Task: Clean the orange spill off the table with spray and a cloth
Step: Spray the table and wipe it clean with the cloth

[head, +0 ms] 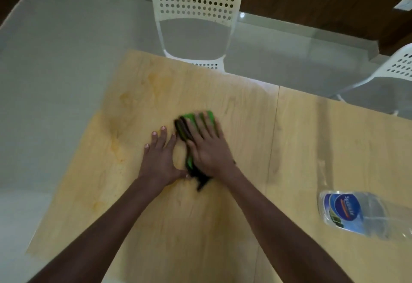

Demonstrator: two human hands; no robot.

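The cloth (196,131) is pressed flat on the table (312,149) under the right hand (209,149), fingers spread wide, nothing gripped. The left hand (159,160) is laid flat just beside it, fingers open and empty. Orange stains (116,140) are seen well to the left, near the edge. They could be missed, or smeared wider by a dirty cloth. The bottle (356,211), lying at the right, could be rolled off.

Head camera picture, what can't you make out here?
- Cloth: smeared by motion and mostly covered by the right hand.
- Bottle: cut off by the right edge; its top is unseen.
- Table under the cloth: hidden, so any spill there is unknown.
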